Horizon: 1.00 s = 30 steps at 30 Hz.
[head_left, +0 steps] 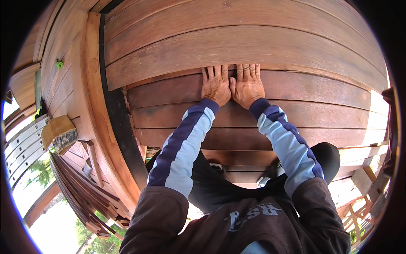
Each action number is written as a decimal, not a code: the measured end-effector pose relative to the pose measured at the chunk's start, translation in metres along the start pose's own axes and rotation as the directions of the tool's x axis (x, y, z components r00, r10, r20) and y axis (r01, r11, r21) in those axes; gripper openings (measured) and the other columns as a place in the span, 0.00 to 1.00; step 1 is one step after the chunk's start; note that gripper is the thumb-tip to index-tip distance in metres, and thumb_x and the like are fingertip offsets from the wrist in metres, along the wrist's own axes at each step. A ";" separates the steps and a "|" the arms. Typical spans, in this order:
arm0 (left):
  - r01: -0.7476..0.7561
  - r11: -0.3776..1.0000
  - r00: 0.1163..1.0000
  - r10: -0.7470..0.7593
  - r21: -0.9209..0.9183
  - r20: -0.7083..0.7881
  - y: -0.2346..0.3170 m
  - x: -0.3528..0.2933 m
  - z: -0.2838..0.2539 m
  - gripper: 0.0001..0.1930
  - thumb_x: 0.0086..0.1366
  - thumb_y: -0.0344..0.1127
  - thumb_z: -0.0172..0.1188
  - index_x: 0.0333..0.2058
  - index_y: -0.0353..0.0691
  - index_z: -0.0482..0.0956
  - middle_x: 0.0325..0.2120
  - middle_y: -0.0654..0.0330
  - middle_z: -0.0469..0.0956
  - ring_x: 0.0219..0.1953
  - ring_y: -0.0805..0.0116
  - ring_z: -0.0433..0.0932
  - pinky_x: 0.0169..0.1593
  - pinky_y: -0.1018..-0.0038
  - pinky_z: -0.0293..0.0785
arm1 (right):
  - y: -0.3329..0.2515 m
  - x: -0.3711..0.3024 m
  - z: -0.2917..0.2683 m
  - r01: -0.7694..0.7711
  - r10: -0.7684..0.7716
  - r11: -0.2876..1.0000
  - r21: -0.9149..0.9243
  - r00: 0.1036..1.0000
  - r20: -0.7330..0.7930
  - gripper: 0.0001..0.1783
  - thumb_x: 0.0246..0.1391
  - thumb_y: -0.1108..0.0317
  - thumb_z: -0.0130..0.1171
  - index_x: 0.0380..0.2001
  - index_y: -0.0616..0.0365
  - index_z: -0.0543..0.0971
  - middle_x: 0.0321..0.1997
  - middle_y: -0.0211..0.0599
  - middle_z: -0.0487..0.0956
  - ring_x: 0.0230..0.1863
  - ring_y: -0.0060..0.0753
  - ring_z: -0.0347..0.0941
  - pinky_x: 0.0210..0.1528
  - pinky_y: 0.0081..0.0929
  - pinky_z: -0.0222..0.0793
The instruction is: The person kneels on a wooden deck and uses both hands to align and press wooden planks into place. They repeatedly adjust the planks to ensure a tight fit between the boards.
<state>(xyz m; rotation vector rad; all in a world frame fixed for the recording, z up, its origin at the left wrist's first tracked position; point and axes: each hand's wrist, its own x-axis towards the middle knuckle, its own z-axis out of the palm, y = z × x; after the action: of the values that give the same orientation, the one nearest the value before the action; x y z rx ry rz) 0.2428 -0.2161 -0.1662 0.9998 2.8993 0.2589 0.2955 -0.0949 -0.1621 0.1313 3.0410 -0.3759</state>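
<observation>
My left hand (216, 86) and my right hand (248, 86) lie side by side, thumbs almost touching, palms down on a dark reddish-brown wooden board (169, 91). Their fingers stretch forward, and the fingertips are hidden at the lower edge of a lighter brown board (241, 46). This lighter board sits slightly skewed over the dark ones, standing proud at its left end. Whether the fingertips grip its edge or only push against it cannot be seen. Neither hand holds a tool.
A black strip (120, 122) and an orange-brown beam (95, 93) run along the left. Beyond them are an open cardboard box (54, 127), a wooden-handled tool (95, 163), a bundle of long brown strips (80, 190) and a grey metal ladder-like piece (25, 144). Wood offcuts (361, 182) lie at right.
</observation>
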 end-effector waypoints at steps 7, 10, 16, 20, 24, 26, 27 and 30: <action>0.001 0.999 1.000 -0.001 0.042 -0.011 0.001 0.000 -0.001 0.35 0.63 0.48 0.46 0.62 0.29 0.56 0.61 0.41 0.53 0.63 0.38 0.51 0.66 0.42 0.44 | 0.000 0.001 0.002 0.004 -0.005 0.999 -0.033 1.000 -0.023 0.35 0.62 0.52 0.37 0.62 0.73 0.59 0.67 0.57 0.59 0.70 0.56 0.47 0.72 0.50 0.32; 0.013 0.999 1.000 -0.012 0.048 -0.019 0.000 0.000 -0.002 0.36 0.61 0.46 0.48 0.63 0.30 0.54 0.61 0.40 0.53 0.62 0.38 0.52 0.65 0.43 0.46 | 0.000 0.001 0.002 0.003 -0.002 1.000 0.018 0.999 -0.032 0.35 0.61 0.52 0.38 0.61 0.73 0.60 0.67 0.58 0.58 0.70 0.56 0.47 0.72 0.51 0.32; -0.012 0.997 0.999 0.016 0.079 -0.050 0.002 0.002 0.000 0.35 0.61 0.43 0.49 0.63 0.31 0.54 0.60 0.41 0.56 0.61 0.38 0.54 0.65 0.45 0.47 | 0.002 0.000 0.001 0.023 -0.019 0.999 0.033 0.993 -0.117 0.34 0.59 0.52 0.41 0.58 0.72 0.64 0.64 0.60 0.61 0.68 0.60 0.51 0.71 0.52 0.36; -0.015 0.993 0.998 0.023 0.120 -0.063 0.002 0.002 0.000 0.32 0.63 0.43 0.48 0.63 0.34 0.55 0.60 0.42 0.56 0.62 0.39 0.53 0.66 0.46 0.46 | 0.002 -0.001 0.001 0.022 -0.020 1.000 0.016 0.993 -0.118 0.35 0.62 0.51 0.37 0.60 0.71 0.62 0.66 0.59 0.59 0.70 0.57 0.47 0.72 0.51 0.33; -0.014 0.994 0.999 0.019 0.111 -0.046 0.002 0.002 0.001 0.32 0.65 0.43 0.47 0.64 0.35 0.54 0.61 0.43 0.53 0.64 0.40 0.50 0.67 0.46 0.43 | 0.002 -0.001 0.000 0.022 -0.021 1.000 0.007 0.995 -0.092 0.35 0.62 0.51 0.36 0.62 0.71 0.61 0.67 0.55 0.59 0.71 0.56 0.46 0.72 0.50 0.32; -0.006 0.994 0.999 0.010 0.107 -0.037 0.002 0.001 0.001 0.32 0.65 0.43 0.47 0.64 0.36 0.53 0.62 0.43 0.52 0.64 0.40 0.49 0.67 0.47 0.42 | 0.002 -0.001 0.000 0.024 -0.022 1.000 0.013 0.994 -0.111 0.35 0.62 0.51 0.36 0.62 0.71 0.61 0.67 0.54 0.60 0.71 0.56 0.46 0.72 0.50 0.32; -0.007 0.995 0.999 0.012 0.104 -0.042 0.002 0.001 0.001 0.32 0.65 0.43 0.47 0.65 0.36 0.53 0.62 0.43 0.52 0.64 0.41 0.50 0.67 0.47 0.42 | 0.002 -0.001 0.000 0.026 -0.023 0.999 0.020 0.994 -0.107 0.35 0.62 0.51 0.36 0.62 0.71 0.61 0.67 0.54 0.60 0.71 0.56 0.46 0.72 0.50 0.32; -0.006 0.995 0.999 0.010 0.095 -0.046 0.002 0.001 0.001 0.32 0.65 0.43 0.47 0.65 0.37 0.52 0.62 0.43 0.53 0.64 0.41 0.50 0.67 0.47 0.43 | 0.002 -0.001 0.000 0.026 -0.025 1.000 0.017 0.995 -0.093 0.35 0.62 0.51 0.36 0.62 0.71 0.61 0.67 0.54 0.60 0.71 0.56 0.46 0.72 0.49 0.32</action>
<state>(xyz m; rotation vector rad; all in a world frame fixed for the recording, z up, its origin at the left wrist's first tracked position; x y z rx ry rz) 0.2433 -0.2136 -0.1667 1.0331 2.9754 0.1479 0.2966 -0.0932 -0.1629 0.1142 3.1346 -0.4102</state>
